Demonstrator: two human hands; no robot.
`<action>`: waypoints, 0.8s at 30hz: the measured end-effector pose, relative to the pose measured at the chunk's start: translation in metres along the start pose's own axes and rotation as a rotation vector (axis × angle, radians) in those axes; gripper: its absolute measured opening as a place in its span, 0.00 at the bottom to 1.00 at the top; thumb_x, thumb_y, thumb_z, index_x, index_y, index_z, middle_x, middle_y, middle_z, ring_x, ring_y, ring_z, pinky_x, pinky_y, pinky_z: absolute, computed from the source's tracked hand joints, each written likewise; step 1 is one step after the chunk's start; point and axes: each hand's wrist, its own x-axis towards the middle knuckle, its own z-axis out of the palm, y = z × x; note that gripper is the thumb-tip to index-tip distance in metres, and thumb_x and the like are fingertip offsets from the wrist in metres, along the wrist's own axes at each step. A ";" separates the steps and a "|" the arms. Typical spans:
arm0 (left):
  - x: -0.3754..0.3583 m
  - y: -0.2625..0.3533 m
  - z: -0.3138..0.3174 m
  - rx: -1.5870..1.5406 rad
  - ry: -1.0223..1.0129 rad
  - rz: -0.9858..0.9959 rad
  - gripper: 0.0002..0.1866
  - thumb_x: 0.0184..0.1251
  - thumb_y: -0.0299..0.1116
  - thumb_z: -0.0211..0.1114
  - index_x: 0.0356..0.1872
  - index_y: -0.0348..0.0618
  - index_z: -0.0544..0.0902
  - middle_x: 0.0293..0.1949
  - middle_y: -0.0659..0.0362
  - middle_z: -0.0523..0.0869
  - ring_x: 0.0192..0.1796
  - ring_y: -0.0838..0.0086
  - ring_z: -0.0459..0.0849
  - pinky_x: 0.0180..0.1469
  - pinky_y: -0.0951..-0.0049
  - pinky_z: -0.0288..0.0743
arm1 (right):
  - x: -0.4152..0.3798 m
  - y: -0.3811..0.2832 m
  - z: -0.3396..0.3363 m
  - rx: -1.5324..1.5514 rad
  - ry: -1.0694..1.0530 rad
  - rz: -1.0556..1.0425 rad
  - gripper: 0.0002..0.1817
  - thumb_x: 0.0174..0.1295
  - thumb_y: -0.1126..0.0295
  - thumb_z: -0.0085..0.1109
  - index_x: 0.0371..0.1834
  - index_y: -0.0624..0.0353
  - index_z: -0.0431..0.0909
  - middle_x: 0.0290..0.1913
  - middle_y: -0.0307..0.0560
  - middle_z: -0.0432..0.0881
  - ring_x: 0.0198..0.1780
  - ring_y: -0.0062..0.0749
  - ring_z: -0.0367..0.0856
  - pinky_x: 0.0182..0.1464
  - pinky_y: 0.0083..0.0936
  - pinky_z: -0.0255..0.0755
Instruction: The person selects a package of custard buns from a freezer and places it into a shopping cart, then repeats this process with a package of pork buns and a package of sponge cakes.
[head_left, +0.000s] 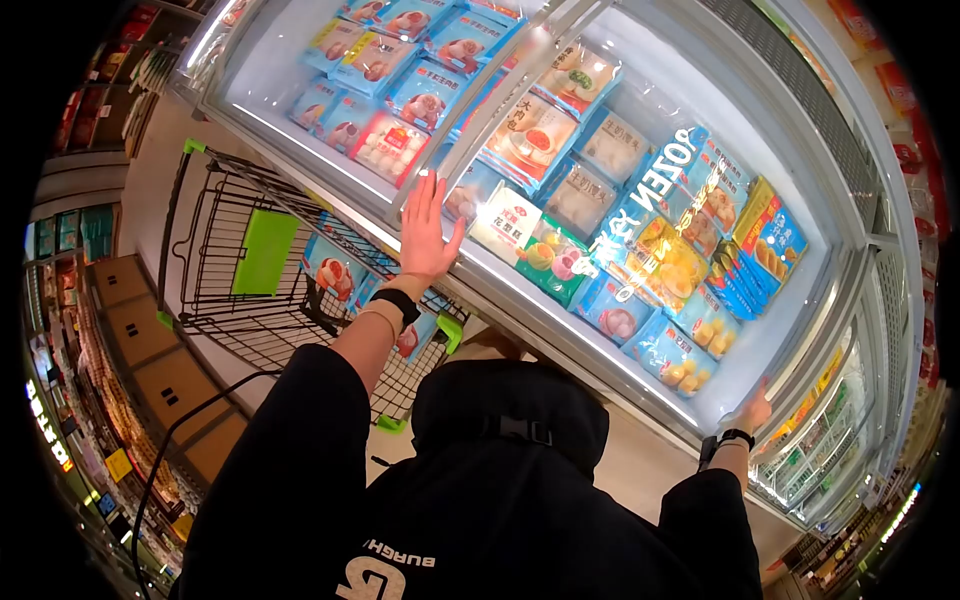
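Note:
A chest freezer (560, 315) with glass sliding lids stands before me, full of packaged frozen foods. My left hand (427, 228) lies flat on the freezer's front edge, by the lid frame, fingers stretched out and nothing held. Close to it under the glass are a red pack (390, 147) and a white pack (505, 217). At the freezer's front right corner, my right hand (752, 410) rests against the rim with a finger stretched along it. The rest of its fingers are hard to make out. Blue bags of frozen food (668, 352) lie inside, left of that hand.
A wire shopping cart (225, 290) with a green panel stands at the left against the freezer, holding blue packs (335, 268). Stocked shelves with cardboard boxes (165, 345) line the far left. Another freezer (830, 410) adjoins on the right.

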 end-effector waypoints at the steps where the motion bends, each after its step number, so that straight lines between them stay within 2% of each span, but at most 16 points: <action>1: 0.000 0.000 0.000 0.001 0.001 -0.002 0.37 0.65 0.40 0.61 0.73 0.39 0.59 0.76 0.49 0.56 0.76 0.54 0.54 0.74 0.54 0.50 | -0.015 -0.009 -0.001 0.064 0.011 -0.014 0.38 0.57 0.38 0.62 0.28 0.76 0.83 0.28 0.51 0.84 0.30 0.39 0.81 0.37 0.38 0.74; 2: -0.001 0.000 0.000 0.000 0.001 -0.003 0.37 0.65 0.40 0.61 0.73 0.39 0.59 0.76 0.49 0.55 0.76 0.54 0.54 0.74 0.54 0.50 | -0.026 -0.018 -0.003 0.020 0.018 -0.009 0.39 0.56 0.39 0.63 0.31 0.77 0.83 0.30 0.55 0.85 0.34 0.44 0.82 0.41 0.40 0.75; 6: -0.001 0.001 -0.001 -0.021 0.002 -0.007 0.37 0.66 0.41 0.60 0.73 0.39 0.58 0.76 0.49 0.55 0.76 0.54 0.53 0.74 0.54 0.49 | -0.017 -0.013 0.012 -0.140 0.068 -0.022 0.40 0.54 0.38 0.64 0.34 0.77 0.84 0.35 0.63 0.86 0.39 0.51 0.83 0.46 0.42 0.74; 9: -0.002 0.002 -0.002 -0.021 -0.003 -0.010 0.37 0.66 0.41 0.60 0.73 0.39 0.58 0.76 0.49 0.55 0.76 0.54 0.54 0.74 0.54 0.49 | -0.046 -0.029 0.016 -0.069 0.122 -0.061 0.40 0.53 0.37 0.64 0.34 0.77 0.84 0.36 0.63 0.86 0.39 0.51 0.83 0.46 0.42 0.74; 10: -0.002 0.001 -0.002 -0.021 -0.002 -0.008 0.37 0.66 0.41 0.60 0.73 0.39 0.58 0.76 0.49 0.55 0.76 0.54 0.54 0.74 0.54 0.49 | -0.043 -0.028 0.019 -0.058 0.077 -0.051 0.40 0.53 0.37 0.64 0.37 0.75 0.84 0.38 0.63 0.85 0.41 0.52 0.83 0.47 0.42 0.74; 14: -0.002 0.000 0.000 -0.024 -0.004 -0.004 0.37 0.66 0.42 0.60 0.73 0.38 0.58 0.76 0.49 0.55 0.76 0.53 0.54 0.74 0.54 0.49 | -0.064 -0.040 0.026 -0.044 0.066 -0.007 0.36 0.53 0.41 0.66 0.41 0.73 0.84 0.41 0.61 0.86 0.43 0.50 0.83 0.48 0.41 0.73; 17: -0.001 0.000 0.000 -0.013 -0.001 0.009 0.37 0.66 0.42 0.60 0.72 0.37 0.59 0.76 0.48 0.55 0.76 0.53 0.54 0.74 0.54 0.49 | -0.074 -0.042 0.037 -0.018 0.098 -0.087 0.32 0.54 0.45 0.67 0.42 0.71 0.84 0.42 0.58 0.86 0.43 0.49 0.83 0.49 0.40 0.73; 18: -0.001 0.000 0.000 -0.011 -0.001 0.009 0.37 0.66 0.42 0.60 0.72 0.37 0.59 0.76 0.48 0.55 0.76 0.53 0.54 0.74 0.55 0.49 | -0.075 -0.037 0.042 0.124 0.039 -0.118 0.35 0.53 0.46 0.68 0.43 0.75 0.82 0.41 0.56 0.86 0.42 0.43 0.83 0.47 0.39 0.73; 22: -0.001 0.003 -0.001 -0.001 -0.003 0.005 0.37 0.66 0.42 0.60 0.72 0.37 0.59 0.76 0.48 0.55 0.76 0.54 0.54 0.74 0.55 0.49 | -0.106 -0.057 0.046 0.205 -0.004 -0.079 0.27 0.53 0.52 0.70 0.45 0.65 0.85 0.44 0.53 0.87 0.45 0.48 0.83 0.51 0.37 0.72; 24: 0.000 0.004 -0.001 -0.008 -0.001 0.007 0.36 0.67 0.42 0.59 0.72 0.37 0.59 0.76 0.48 0.55 0.77 0.54 0.53 0.74 0.55 0.49 | -0.104 -0.050 0.061 0.221 0.010 -0.100 0.27 0.52 0.52 0.70 0.45 0.65 0.85 0.44 0.53 0.87 0.46 0.48 0.83 0.51 0.38 0.72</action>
